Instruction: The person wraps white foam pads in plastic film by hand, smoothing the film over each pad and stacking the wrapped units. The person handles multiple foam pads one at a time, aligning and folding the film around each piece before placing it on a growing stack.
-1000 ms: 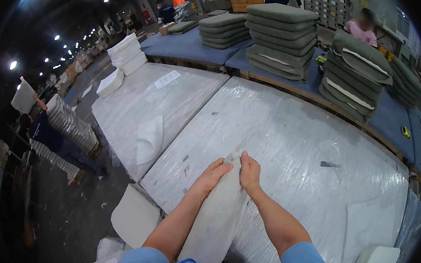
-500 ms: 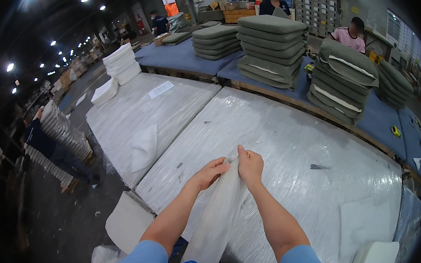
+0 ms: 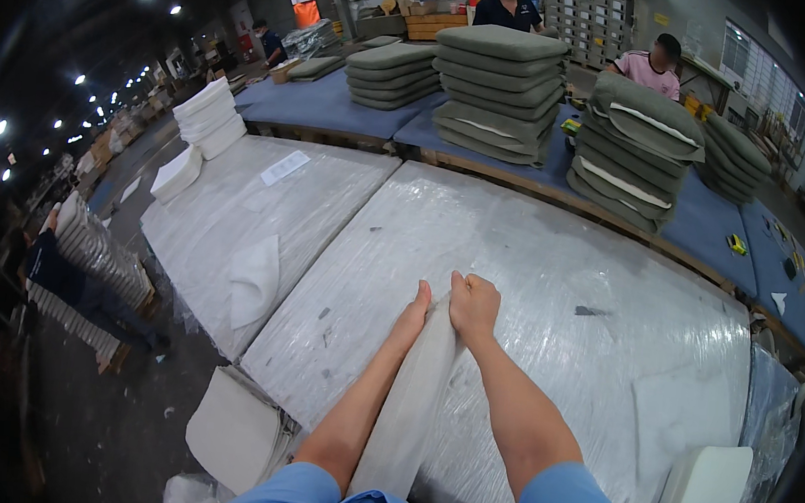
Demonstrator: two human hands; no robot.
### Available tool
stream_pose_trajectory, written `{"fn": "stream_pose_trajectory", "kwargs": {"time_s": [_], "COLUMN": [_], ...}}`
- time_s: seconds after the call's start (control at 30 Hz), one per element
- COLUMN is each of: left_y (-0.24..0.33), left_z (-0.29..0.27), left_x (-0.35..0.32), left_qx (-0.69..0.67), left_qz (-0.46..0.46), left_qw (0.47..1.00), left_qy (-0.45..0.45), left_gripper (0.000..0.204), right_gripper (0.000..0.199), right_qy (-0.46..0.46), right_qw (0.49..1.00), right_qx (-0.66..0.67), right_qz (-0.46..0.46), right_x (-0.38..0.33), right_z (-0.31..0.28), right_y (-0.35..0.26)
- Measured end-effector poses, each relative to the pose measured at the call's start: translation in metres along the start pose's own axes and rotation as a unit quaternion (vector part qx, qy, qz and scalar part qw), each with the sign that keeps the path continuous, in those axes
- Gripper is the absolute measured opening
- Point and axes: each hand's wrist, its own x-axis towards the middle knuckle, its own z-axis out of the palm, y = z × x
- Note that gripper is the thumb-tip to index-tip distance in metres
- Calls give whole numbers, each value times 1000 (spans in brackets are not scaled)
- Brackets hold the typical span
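Observation:
A long strip of thin whitish fabric (image 3: pixel 406 408) runs from the front of my body out over the plastic-wrapped table surface (image 3: pixel 555 235). Its far end is gathered between my two hands. My right hand (image 3: pixel 475 306) is closed like a fist on the right side of that end, thumb upward. Against the left side rests my left hand (image 3: pixel 411 316), its thumb pointing up and its other fingers mostly hidden by the fabric. Both hands hover above the middle of the wrapped surface, close together.
Grey-green cushions (image 3: pixel 496 79) stand in several stacks on the blue table (image 3: pixel 329 109) beyond. White pads (image 3: pixel 210 113) are piled at far left. White foam pieces lean near me, left (image 3: pixel 233 427) and right (image 3: pixel 703 497). Several people work around; one (image 3: pixel 71 263) handles wrapped stacks at left.
My left hand has turned more upright and its thumb now points up along the fabric. The right hand stays at the fabric's end. The whole view has shifted slightly.

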Motion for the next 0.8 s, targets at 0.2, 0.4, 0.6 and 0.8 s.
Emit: {"fn": "stream_pose_trajectory", "kwargs": {"time_s": [0.2, 0.4, 0.6, 0.8], "left_y": [15, 19, 0, -2], "left_z": [41, 43, 45, 53], "left_x": [-27, -23, -29, -29], "left_qx": [121, 162, -50, 53], "left_qz": [65, 23, 60, 121], "left_qw": [988, 986, 997, 990], "left_qy": [74, 23, 0, 42], "left_gripper": [102, 93, 83, 82], "right_gripper": [39, 43, 60, 61], "right_qy": [-29, -13, -26, -84], "right_qw": [998, 999, 999, 988], "right_qx": [-42, -41, 43, 124], "right_qz": [28, -5, 9, 48], "right_x": [10, 20, 2, -7], "right_z": [-4, -5, -15, -45], "right_y": [18, 27, 24, 23]}}
